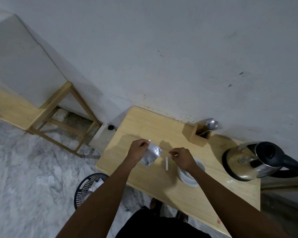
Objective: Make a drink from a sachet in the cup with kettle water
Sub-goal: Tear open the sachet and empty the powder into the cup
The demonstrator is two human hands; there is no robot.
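My left hand (pixel 138 150) pinches the top corner of a silver foil sachet (pixel 151 155), which hangs over the wooden table (pixel 163 186). My right hand (pixel 182 158) holds a thin white strip (pixel 166 163) torn from the sachet, just to the sachet's right. A white cup on a white saucer (pixel 187 178) stands under my right wrist, partly hidden by it. The steel kettle (pixel 255 163) with its black lid open and black handle sits at the table's right end.
A wooden holder with spoons and forks (pixel 200 133) stands near the wall behind the cup. A black mesh bin (pixel 89 187) with scraps sits on the marble floor left of the table. A wooden stool frame (pixel 58 117) is further left.
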